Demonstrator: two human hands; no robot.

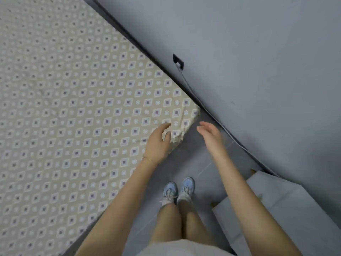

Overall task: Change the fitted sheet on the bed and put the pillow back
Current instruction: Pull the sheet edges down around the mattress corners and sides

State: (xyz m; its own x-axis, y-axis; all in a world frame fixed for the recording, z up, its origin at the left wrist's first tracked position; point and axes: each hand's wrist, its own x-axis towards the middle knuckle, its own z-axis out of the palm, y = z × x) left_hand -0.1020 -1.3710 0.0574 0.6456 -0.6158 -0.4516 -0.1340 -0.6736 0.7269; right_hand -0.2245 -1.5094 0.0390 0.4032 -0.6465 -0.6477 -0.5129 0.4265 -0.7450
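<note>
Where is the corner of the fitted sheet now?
In the head view, the fitted sheet corner lies right of centre, beside the grey wall, just beyond the left hand and left of the open right hand.

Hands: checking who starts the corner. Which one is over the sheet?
The left hand, above the patterned sheet at the bed's corner; the right hand is off the bed, over the grey floor.

I log: fitted sheet (73,108) beige, white diamonds with dark squares, pale circles; wall (258,52) grey; sneakers (187,185) light blue.
</note>
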